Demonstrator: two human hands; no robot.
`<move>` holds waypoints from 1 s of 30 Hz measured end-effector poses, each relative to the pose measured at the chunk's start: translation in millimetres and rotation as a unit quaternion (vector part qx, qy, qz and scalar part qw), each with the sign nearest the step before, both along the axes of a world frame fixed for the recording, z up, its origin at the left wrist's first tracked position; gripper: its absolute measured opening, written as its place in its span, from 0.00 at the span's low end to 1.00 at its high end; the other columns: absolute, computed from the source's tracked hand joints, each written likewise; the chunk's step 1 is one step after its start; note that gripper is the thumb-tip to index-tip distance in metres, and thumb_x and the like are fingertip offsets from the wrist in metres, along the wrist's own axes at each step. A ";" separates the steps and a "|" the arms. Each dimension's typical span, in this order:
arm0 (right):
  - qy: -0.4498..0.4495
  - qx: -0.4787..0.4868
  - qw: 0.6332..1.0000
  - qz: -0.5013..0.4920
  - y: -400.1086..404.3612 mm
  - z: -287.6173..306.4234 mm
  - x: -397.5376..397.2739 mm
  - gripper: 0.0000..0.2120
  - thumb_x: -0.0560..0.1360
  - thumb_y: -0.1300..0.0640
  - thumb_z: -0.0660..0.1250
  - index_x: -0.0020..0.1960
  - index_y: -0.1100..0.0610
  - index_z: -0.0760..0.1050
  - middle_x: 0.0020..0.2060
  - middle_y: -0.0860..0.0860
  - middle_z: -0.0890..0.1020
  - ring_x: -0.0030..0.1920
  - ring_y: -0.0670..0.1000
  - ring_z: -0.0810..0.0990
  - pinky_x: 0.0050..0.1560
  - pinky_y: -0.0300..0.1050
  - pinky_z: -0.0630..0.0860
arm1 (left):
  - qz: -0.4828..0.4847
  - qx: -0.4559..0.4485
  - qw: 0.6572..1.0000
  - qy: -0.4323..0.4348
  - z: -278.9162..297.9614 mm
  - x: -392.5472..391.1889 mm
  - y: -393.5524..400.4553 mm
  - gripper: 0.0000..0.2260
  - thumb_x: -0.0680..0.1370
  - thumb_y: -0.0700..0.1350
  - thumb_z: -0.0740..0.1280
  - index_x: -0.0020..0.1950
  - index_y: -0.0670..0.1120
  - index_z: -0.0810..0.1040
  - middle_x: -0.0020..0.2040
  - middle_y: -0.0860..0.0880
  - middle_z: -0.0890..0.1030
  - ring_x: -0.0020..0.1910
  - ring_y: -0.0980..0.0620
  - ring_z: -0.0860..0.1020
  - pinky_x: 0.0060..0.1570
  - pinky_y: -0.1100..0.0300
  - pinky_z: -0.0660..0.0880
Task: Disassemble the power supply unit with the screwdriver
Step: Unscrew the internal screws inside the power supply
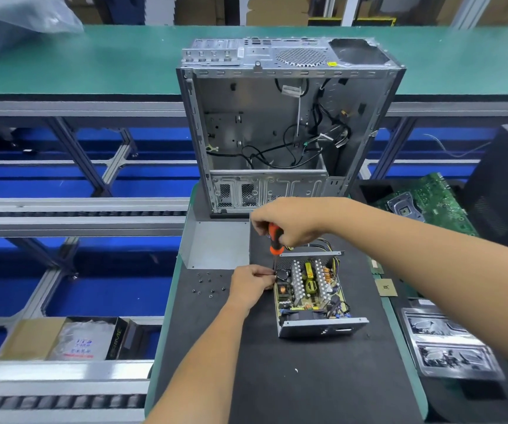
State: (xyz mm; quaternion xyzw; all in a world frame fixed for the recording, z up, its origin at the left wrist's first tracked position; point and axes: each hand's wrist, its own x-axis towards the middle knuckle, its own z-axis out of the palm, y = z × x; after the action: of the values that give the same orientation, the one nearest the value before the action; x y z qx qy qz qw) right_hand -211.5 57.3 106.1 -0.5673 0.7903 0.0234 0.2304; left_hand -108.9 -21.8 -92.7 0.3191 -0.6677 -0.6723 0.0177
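The power supply unit (314, 296) is found lying on the black mat (307, 377) of the worktop, towards its right side and roughly midway between the near and far edges, with its cover already off and the circuit board, heat sinks and coils exposed from above. The screwdriver (275, 240) is held upright over the unit's far left corner, its orange and black handle wrapped by the curled fingers of the right hand (292, 221), so that the shaft is carried straight down onto what is judged to be a board screw; the tip itself is hidden. The left hand (251, 284) is set against the left wall of the unit beside the shaft, its fingertips pinched together at the tip, apparently to guide the bit or to steady the casing against turning. The removed cover (216, 244) is laid aside on the far left part of the mat, clear of the work. Loose screws (210, 284) are gathered in a small scatter near the mat's left edge, presumably to keep them from rolling off. An emptied computer case (277, 127) stands at the far edge.
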 end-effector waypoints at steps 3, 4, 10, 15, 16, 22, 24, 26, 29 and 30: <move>0.007 -0.004 1.000 -0.012 3.7 2.8 2.2 0.08 0.71 0.63 0.67 0.47 0.56 0.70 0.40 0.48 0.74 0.39 0.49 0.72 0.32 0.36 0.66 | -0.004 0.000 1.000 0.000 1.2 0.2 0.3 0.07 0.71 0.32 0.72 0.41 0.44 0.82 0.37 0.48 0.83 0.34 0.55 0.80 0.37 0.69 0.77; 0.061 0.010 0.998 -0.023 3.0 3.0 4.3 0.07 0.75 0.56 0.65 0.48 0.57 0.69 0.41 0.50 0.74 0.40 0.52 0.71 0.34 0.42 0.66 | -0.005 0.000 1.000 -0.001 1.4 0.2 0.5 0.07 0.71 0.32 0.72 0.42 0.43 0.82 0.37 0.48 0.83 0.34 0.55 0.80 0.36 0.69 0.77; 0.070 0.012 0.997 0.013 0.2 -0.9 0.4 0.04 0.77 0.60 0.62 0.51 0.57 0.69 0.41 0.50 0.76 0.38 0.50 0.72 0.31 0.43 0.61 | -0.006 -0.003 1.000 -0.002 0.9 -0.5 0.6 0.07 0.71 0.32 0.71 0.42 0.44 0.81 0.39 0.46 0.83 0.37 0.52 0.81 0.42 0.64 0.79; 0.028 0.008 1.000 -0.012 5.6 0.8 -0.6 0.07 0.72 0.60 0.66 0.48 0.56 0.71 0.41 0.49 0.75 0.40 0.50 0.73 0.32 0.41 0.65 | -0.006 -0.003 1.000 0.000 1.2 -1.0 0.7 0.07 0.71 0.32 0.71 0.42 0.43 0.81 0.38 0.46 0.83 0.36 0.53 0.80 0.40 0.65 0.79; 0.080 0.014 0.997 -0.011 4.5 -2.2 -0.2 0.08 0.75 0.53 0.65 0.49 0.57 0.71 0.41 0.51 0.76 0.41 0.53 0.74 0.33 0.43 0.65 | -0.006 -0.003 1.000 0.001 1.6 -0.8 0.9 0.07 0.71 0.32 0.71 0.42 0.43 0.81 0.38 0.46 0.83 0.35 0.54 0.80 0.38 0.67 0.79; 0.058 -0.019 0.998 0.028 2.0 -9.4 -2.2 0.05 0.75 0.60 0.64 0.50 0.58 0.72 0.38 0.48 0.75 0.40 0.51 0.72 0.33 0.42 0.63 | -0.003 -0.002 1.000 -0.003 1.8 -0.8 1.0 0.07 0.71 0.32 0.72 0.41 0.43 0.81 0.38 0.46 0.83 0.35 0.54 0.80 0.37 0.67 0.78; 0.012 -0.019 0.999 0.041 5.2 -3.2 -1.9 0.11 0.69 0.67 0.65 0.49 0.57 0.73 0.37 0.45 0.73 0.38 0.48 0.71 0.30 0.31 0.62 | -0.004 -0.005 1.000 -0.005 2.0 -1.1 0.9 0.06 0.71 0.32 0.71 0.43 0.42 0.81 0.38 0.46 0.83 0.35 0.53 0.80 0.38 0.66 0.78; 0.003 -0.017 0.999 0.036 8.2 -1.0 -2.1 0.09 0.69 0.64 0.68 0.48 0.57 0.73 0.37 0.44 0.73 0.39 0.48 0.71 0.31 0.29 0.64 | -0.005 -0.005 1.000 -0.007 1.9 -0.7 0.1 0.05 0.71 0.32 0.71 0.45 0.40 0.82 0.38 0.45 0.83 0.34 0.54 0.80 0.37 0.67 0.78; 0.156 0.050 0.986 0.019 10.5 -4.2 -0.8 0.09 0.79 0.50 0.60 0.48 0.56 0.69 0.40 0.51 0.75 0.35 0.51 0.69 0.31 0.44 0.63 | -0.006 0.003 1.000 -0.010 2.5 -0.6 0.5 0.06 0.72 0.31 0.70 0.43 0.41 0.81 0.37 0.47 0.83 0.31 0.57 0.79 0.34 0.69 0.75; 0.209 0.078 0.975 0.021 9.7 -5.8 -0.3 0.10 0.82 0.50 0.56 0.48 0.56 0.68 0.42 0.54 0.76 0.33 0.51 0.68 0.30 0.45 0.62 | -0.005 0.003 1.000 -0.011 2.8 -0.5 0.4 0.07 0.72 0.30 0.70 0.43 0.41 0.81 0.36 0.47 0.82 0.29 0.59 0.79 0.33 0.70 0.75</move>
State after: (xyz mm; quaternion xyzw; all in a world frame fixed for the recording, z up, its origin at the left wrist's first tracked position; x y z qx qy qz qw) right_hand -211.8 67.0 100.3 -0.5470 0.8045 0.2075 0.1031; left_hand -109.5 -21.4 -89.9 0.3228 -0.6673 -0.6711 0.0057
